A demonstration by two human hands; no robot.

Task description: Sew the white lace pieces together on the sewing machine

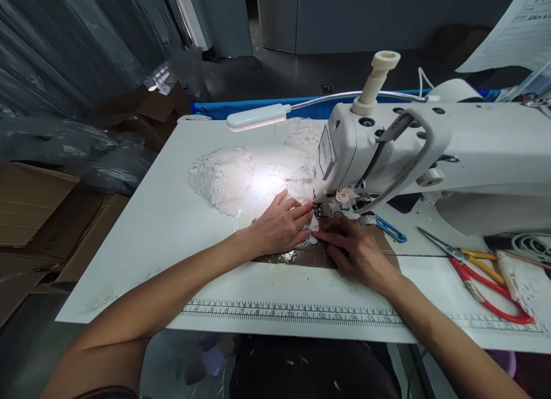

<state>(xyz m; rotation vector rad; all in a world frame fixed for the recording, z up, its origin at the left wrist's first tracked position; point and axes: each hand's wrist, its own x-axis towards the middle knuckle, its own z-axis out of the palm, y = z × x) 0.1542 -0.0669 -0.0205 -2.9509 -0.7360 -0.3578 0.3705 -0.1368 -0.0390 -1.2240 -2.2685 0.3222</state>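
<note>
A white sewing machine [430,152] stands on a white table [150,244]. White lace fabric [224,178] lies spread to the left of the needle, lit by a gooseneck lamp [258,116]. My left hand [282,224] lies flat on the lace just left of the presser foot, fingers together. My right hand [355,250] presses the lace edge in front of the needle, fingers pointing left. Both hands touch the lace near the needle; the needle itself is mostly hidden.
Red-handled scissors [486,290] and orange-handled snips [469,255] lie right of my right hand, beside a blue tool [390,228] and more lace [525,281]. A printed ruler [293,313] runs along the table's front edge. Cardboard boxes [38,215] and plastic sheeting stand at left.
</note>
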